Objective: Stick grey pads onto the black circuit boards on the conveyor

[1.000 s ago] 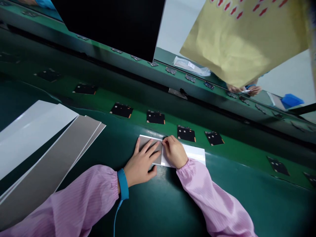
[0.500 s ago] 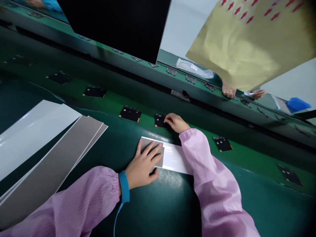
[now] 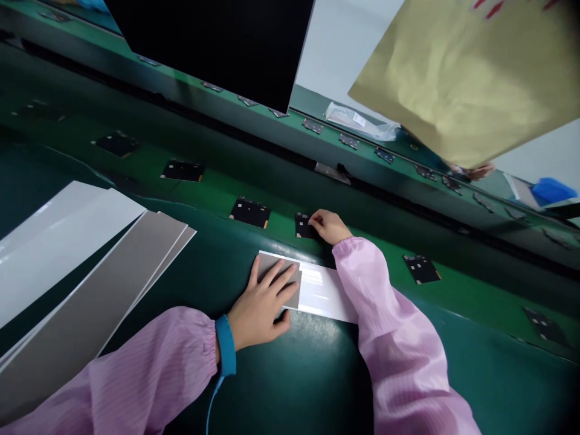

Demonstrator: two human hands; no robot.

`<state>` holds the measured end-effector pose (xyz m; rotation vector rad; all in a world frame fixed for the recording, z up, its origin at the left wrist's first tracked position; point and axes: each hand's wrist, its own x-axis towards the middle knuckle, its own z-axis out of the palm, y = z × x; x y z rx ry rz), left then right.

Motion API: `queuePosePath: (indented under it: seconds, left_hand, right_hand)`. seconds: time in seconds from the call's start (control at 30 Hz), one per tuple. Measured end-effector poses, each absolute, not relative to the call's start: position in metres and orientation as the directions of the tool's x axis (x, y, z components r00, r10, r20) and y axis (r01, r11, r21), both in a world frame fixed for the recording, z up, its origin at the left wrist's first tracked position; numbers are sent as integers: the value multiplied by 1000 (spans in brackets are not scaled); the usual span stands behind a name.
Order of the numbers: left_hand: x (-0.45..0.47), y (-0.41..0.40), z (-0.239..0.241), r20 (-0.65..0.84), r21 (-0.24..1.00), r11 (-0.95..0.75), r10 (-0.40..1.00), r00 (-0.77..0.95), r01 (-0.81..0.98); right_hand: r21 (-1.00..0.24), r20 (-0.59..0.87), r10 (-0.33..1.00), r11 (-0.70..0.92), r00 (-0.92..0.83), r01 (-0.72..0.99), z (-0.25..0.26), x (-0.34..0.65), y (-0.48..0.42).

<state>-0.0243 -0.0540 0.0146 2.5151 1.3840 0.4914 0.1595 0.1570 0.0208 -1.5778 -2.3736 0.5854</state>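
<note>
My left hand [image 3: 263, 302] lies flat with fingers spread on a grey-and-white strip [image 3: 324, 290] on the green table. The strip's left part is grey and its right part is glossy white. A blue wrist strap [image 3: 225, 345] with a cord is round my left wrist. My right hand [image 3: 330, 226] reaches over the far side of the strip, thumb and fingertips pinched at the right side of a black circuit board [image 3: 302, 225]. Whatever is between those fingertips is too small to make out. The board lies on the green belt, partly hidden by the hand.
More black circuit boards [image 3: 251, 212] lie spaced along the green belt [image 3: 217, 196]. Stacked grey and white strips [image 3: 104, 281] fan out at the left. A dark panel [image 3: 212, 42] and a yellow sheet [image 3: 453, 90] hang ahead. Beyond the sheet, a co-worker's hand [image 3: 481, 172] shows partly.
The boards on the belt have shifted slightly to the right. My right hand has moved right along with its board, still pinched. My left hand stays on the strip.
</note>
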Motion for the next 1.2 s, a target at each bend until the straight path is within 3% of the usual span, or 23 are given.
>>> queuePosePath:
  seconds: [0.17,0.33,0.43,0.57,0.8,1.2]
  left_hand:
    - [-24,-54,16,184,351,-526,850,494,775]
    - [-24,-54,15,179,349,-529,848,498,774]
    - [-24,-54,15,191,349,-530,848,495,773]
    - [-24,-55,14,206,349,-537,844,496,768]
    - [-23,-54,14,202,343,-527,850,488,777]
    - [-23,-55,15,207,333,-529,849,487,781]
  right_hand:
    - [-421,209,918,396,-338,816,12,171,130]
    - [-277,207,849,528,-487,803,9,183,116]
    - [-373,204,869,495,-452,785,19,186,113]
    - [-492,315,895,438,-316,752,38,178,80]
    - [-568,118,913,386,-391,727,27,154,7]
    - [-544,106,923,365,-369,755,20,150,9]
